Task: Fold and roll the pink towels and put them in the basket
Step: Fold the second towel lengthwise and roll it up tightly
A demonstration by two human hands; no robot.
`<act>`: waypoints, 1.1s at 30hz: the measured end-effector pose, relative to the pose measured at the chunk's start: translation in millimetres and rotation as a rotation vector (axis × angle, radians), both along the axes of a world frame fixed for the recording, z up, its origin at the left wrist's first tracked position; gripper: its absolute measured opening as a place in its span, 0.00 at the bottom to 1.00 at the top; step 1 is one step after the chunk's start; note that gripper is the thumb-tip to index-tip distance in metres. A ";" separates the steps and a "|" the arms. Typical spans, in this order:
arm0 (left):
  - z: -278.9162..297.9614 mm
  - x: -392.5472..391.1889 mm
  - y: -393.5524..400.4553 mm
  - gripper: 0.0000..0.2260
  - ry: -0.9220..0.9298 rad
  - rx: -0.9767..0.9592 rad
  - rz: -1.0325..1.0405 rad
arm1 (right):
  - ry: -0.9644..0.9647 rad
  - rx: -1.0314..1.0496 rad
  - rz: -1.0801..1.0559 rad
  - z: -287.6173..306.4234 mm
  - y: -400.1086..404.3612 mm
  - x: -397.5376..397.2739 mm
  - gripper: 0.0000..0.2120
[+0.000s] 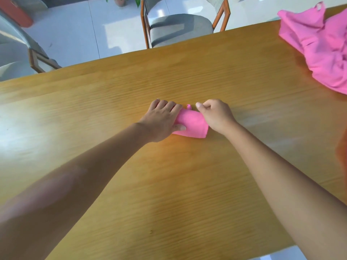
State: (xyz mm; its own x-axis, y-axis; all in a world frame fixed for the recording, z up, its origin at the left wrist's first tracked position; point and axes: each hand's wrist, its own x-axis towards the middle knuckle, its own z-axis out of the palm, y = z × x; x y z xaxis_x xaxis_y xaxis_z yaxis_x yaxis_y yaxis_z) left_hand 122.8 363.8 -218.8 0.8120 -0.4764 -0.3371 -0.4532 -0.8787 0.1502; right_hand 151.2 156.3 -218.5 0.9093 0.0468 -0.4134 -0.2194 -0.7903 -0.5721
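Note:
A small rolled pink towel (193, 124) lies on the wooden table (131, 91) in the middle of the view. My left hand (161, 121) grips its left end, fingers over the top and thumb on the near side. My right hand (214, 115) holds the right end with curled fingers. A little pink loop sticks up behind the roll, between the two hands. A heap of loose pink towels (321, 47) lies at the table's far right corner. No basket is in view.
A grey chair with a wooden frame (178, 25) stands beyond the far edge of the table. Another chair (24, 59) shows at the far left. A potted plant stands on the white tiled floor behind them.

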 end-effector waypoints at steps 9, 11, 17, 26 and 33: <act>15.8 44.4 -8.4 0.30 0.385 -0.057 -0.041 | 0.279 -0.197 0.151 -4.8 32.9 50.8 0.13; 14.8 46.1 -10.5 0.32 0.391 -0.111 -0.050 | 0.291 -0.159 0.123 -5.6 28.7 49.5 0.09; 11.0 27.6 -16.6 0.30 0.293 -0.136 -0.110 | 0.549 0.667 -0.238 -13.1 -1.2 33.9 0.06; 7.6 -4.0 -13.1 0.34 0.182 -0.175 -0.121 | 0.598 1.230 -0.454 -23.8 -16.1 -1.6 0.11; 28.8 -33.0 -24.0 0.32 0.240 -0.605 0.176 | 0.454 1.170 -0.393 -14.0 -27.9 -5.8 0.14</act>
